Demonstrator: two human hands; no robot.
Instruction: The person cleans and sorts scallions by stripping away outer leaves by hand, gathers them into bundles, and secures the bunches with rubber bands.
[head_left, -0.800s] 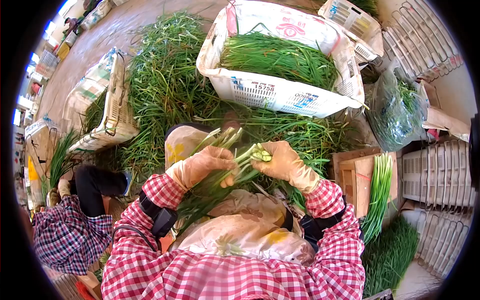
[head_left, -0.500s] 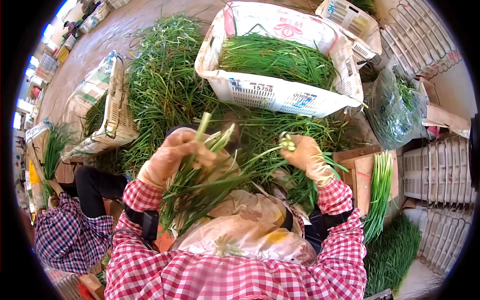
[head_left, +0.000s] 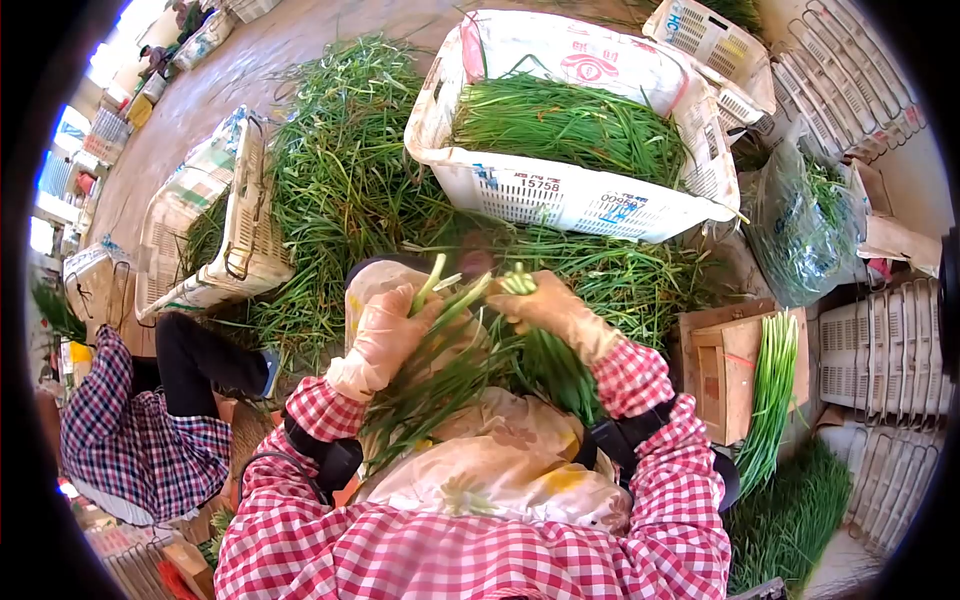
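Note:
My left hand (head_left: pixel 393 338), in a pale glove, is closed around a loose bunch of garlic chives (head_left: pixel 428 388). Their pale cut ends point up and away, while the green leaves trail over my lap. Close by on the right, my gloved right hand (head_left: pixel 555 312) grips a second bunch of chives (head_left: pixel 562 372), its stem ends (head_left: pixel 518 281) gathered at the fingertips and its leaves hanging below the hand. A stained apron (head_left: pixel 480 450) covers my lap under both bunches. Some of my fingers are hidden by stems and glove folds.
A white crate (head_left: pixel 540 205) of chives stands ahead, with a heap of loose leaves (head_left: pixel 340 200) beside it. On the right, a tied bundle (head_left: pixel 770 390) rests against a wooden box (head_left: pixel 735 375). A co-worker in a checked shirt (head_left: pixel 150 450) sits at left.
My right hand has moved left with its chives, close to the left hand. My left hand has come slightly lower and right. The co-worker's arm and chives have also shifted.

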